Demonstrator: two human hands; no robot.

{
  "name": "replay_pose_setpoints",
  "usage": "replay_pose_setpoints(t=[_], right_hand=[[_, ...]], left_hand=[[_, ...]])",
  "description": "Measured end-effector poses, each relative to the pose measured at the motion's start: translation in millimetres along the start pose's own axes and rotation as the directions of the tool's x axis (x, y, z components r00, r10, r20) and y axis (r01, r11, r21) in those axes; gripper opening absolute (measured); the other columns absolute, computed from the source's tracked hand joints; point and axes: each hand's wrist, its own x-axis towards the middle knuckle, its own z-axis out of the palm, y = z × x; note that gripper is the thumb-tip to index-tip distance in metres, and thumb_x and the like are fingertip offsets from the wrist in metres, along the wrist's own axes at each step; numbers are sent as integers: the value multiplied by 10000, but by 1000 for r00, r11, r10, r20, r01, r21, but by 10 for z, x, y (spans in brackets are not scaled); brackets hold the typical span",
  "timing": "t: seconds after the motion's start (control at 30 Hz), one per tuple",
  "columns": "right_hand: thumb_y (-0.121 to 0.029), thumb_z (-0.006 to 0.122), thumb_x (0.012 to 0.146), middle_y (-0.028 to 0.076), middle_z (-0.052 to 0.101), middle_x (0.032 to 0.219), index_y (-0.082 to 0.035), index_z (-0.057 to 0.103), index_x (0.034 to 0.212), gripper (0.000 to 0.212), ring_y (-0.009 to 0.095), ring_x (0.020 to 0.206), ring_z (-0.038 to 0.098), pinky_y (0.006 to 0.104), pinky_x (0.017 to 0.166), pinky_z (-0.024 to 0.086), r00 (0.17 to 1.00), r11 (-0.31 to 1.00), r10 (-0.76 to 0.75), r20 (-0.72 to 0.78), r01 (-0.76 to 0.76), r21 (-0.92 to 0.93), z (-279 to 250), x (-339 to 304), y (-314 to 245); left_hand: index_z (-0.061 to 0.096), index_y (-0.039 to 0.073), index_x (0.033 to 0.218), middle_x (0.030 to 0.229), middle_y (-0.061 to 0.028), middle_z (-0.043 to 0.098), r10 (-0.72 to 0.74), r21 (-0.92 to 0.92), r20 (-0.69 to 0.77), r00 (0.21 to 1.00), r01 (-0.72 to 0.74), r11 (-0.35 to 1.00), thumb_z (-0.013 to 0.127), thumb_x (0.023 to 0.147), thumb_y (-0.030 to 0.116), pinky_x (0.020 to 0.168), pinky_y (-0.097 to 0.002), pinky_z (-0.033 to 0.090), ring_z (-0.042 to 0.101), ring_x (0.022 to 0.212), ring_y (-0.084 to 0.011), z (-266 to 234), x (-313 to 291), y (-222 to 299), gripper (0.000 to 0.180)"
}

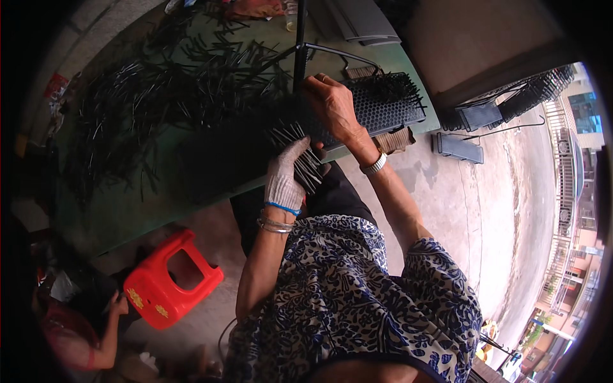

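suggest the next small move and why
Perhaps bring the bare right hand over to the bundle of black strips in the gloved left hand: they are close together, and part of the black perforated panel looks bare, while dark pieces crowd its right end.

Red plastic stool (152, 290), lower left; clear cup (291, 18), top; pale railing (563, 185), far right.
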Motion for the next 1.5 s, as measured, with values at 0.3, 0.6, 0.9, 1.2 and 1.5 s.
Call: replay_pose_setpoints(t=[0.3, 0.6, 0.9, 1.2, 1.5], right_hand=[[-188, 657, 812, 123, 625, 867, -107, 680, 964, 174, 348, 766, 621, 408, 641, 507, 999, 999, -29, 36, 28, 18, -82, -69, 114], [-172, 669, 869, 86, 678, 900, -2, 647, 1065, 260, 111, 803, 616, 275, 697, 498, 819, 810, 158, 552, -427, 402, -478, -235, -240], [-103, 597, 892, 75, 639, 798, 41, 616, 945, 154, 125, 682, 626, 248, 627, 512, 750, 630, 189, 634, -588, 507, -505, -224, -240], [-54, 566, 903, 103, 661, 780, 55, 594, 922, 115, 161, 696, 654, 275, 663, 517, 908, 812, 248, 339, -386, 438, -581, -123, -199], [-38, 578, 901, 111, 681, 830, 9, 580, 1001, 111, 180, 731, 692, 274, 625, 523, 986, 989, 59, -158, -37, 142, -200, 54, 244]], left_hand=[[621, 98, 882, 805, -38, 668, 29, 98, -19, 999, -27, 995, 622, 891, 195, 631, -357, 568, 661, 726, -174, -27, -30, -33, 98], [657, 33, 954, 810, -90, 678, 83, 147, -94, 992, -69, 987, 657, 847, 145, 522, -331, 567, 668, 683, -204, 86, -110, -55, 155], [680, 116, 984, 907, 8, 688, 66, 277, -34, 997, -54, 959, 594, 898, 232, 644, -310, 526, 640, 814, -130, 18, 5, -25, 168], [640, 37, 957, 917, -108, 689, 67, 14, -35, 997, -67, 998, 621, 879, 161, 700, -378, 570, 670, 803, -219, -82, 79, 23, 148], [626, 81, 990, 885, -93, 688, 61, -60, -25, 998, -63, 996, 631, 884, 158, 667, -376, 579, 678, 785, -225, -26, 63, -76, 131]])
